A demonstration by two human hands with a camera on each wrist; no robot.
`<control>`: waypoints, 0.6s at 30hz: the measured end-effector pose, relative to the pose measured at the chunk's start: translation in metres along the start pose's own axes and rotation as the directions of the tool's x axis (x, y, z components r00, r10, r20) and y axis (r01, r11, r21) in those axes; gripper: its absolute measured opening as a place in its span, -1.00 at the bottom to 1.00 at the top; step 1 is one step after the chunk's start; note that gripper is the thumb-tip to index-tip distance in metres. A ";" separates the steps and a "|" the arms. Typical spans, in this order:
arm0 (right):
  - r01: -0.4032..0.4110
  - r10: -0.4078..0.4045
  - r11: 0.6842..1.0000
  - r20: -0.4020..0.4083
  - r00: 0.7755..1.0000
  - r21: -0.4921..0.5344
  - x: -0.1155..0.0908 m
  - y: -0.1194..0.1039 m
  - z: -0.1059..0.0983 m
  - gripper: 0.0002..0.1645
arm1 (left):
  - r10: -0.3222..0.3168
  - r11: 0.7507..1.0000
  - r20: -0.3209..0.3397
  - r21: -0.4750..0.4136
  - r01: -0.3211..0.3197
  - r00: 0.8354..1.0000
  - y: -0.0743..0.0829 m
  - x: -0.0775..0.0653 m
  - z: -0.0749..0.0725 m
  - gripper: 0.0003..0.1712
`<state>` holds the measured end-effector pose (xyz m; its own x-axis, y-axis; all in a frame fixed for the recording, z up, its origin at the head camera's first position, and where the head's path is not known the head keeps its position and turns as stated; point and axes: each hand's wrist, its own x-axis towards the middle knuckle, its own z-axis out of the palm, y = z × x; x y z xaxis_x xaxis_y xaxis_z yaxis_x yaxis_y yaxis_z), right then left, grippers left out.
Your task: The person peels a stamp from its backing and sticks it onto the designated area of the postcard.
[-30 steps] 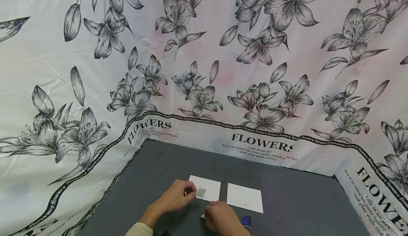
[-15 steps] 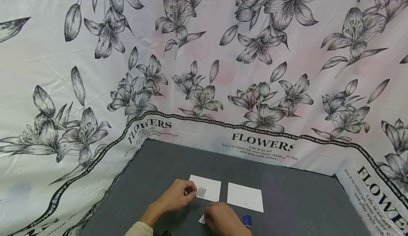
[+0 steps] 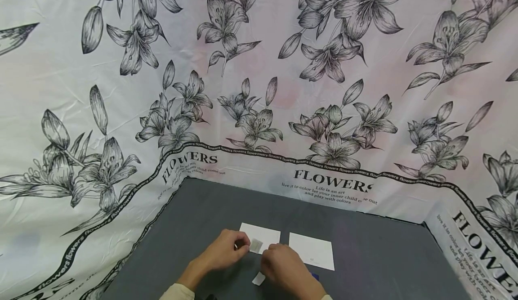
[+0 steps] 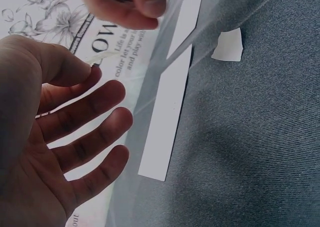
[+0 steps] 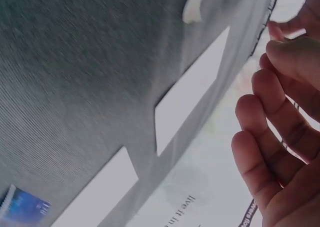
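Note:
My left hand [image 3: 227,248] hovers at the near-left corner of the left white card [image 3: 270,235], thumb and index finger pinching the edge of a small translucent film [image 3: 256,245]. That film overlaps the card in the head view; in the left wrist view the other left fingers spread loosely apart. Facing it from the right is my right hand [image 3: 286,266], raised over the table with its fingers bent and nothing visible in them in the right wrist view [image 5: 282,127]. A small white paper scrap [image 3: 259,278] lies on the table just below the right fingers.
A second white card [image 3: 311,249] lies to the right of the first, with a narrow gap between. Partly behind the right forearm is a small blue packet [image 5: 27,206]. The grey table [image 3: 380,250] ends at a flower-printed curtain [image 3: 267,165].
My right hand has let go of the white paper scrap, which now lies on the table, and has moved up toward the film. The left hand stays almost still.

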<state>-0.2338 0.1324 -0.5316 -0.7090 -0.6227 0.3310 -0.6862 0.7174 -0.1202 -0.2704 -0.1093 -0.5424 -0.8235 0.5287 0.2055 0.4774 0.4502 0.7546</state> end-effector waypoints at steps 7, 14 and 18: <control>-0.013 0.012 1.000 -0.075 0.997 -0.014 0.009 0.002 -0.008 -0.87 | 0.004 1.000 0.012 0.000 -0.004 1.000 -0.001 0.000 0.004 -0.89; -0.004 0.007 1.000 -0.085 0.996 0.027 0.015 0.000 -0.011 -0.85 | 0.011 1.000 0.026 0.006 -0.011 1.000 0.001 0.001 0.007 -0.90; 0.005 -0.002 0.999 -0.094 0.996 0.034 0.016 -0.002 -0.010 -0.84 | 0.036 0.999 0.035 -0.002 -0.036 0.999 0.003 0.001 0.010 -0.90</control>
<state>-0.2420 0.1240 -0.5165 -0.6893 -0.5921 0.4175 -0.6949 0.7033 -0.1498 -0.2666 -0.1008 -0.5464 -0.7944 0.5696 0.2110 0.5066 0.4296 0.7476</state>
